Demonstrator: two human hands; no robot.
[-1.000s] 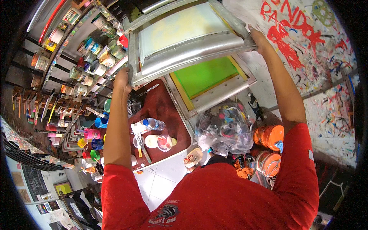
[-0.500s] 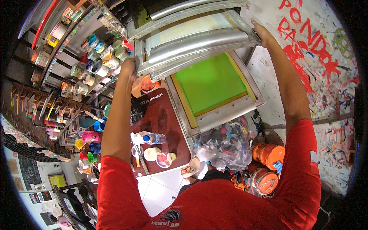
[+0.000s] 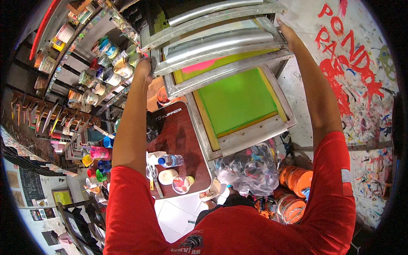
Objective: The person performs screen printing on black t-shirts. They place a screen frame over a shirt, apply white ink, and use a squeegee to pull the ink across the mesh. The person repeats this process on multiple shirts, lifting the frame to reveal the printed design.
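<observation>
With both arms stretched out, I grip a metal-edged screen printing frame by its two sides. My left hand is closed round its left edge, and my right hand round its right edge; some fingers are hidden behind it. Just beneath it is another screen frame with yellow-green mesh and a pink patch. Lower down, a frame with bright green mesh tilts forward. Above the held frame sits one more metal screen frame.
A dark red table below carries a water bottle, cups and a spatula. Paint pots crowd shelves on the left. A full plastic bag and orange containers stand lower right, beside a paint-smeared wall.
The held frame has shifted up and away from the frame under it, whose mesh and pink patch now show. Both hands keep their grip. The whole view has tilted slightly.
</observation>
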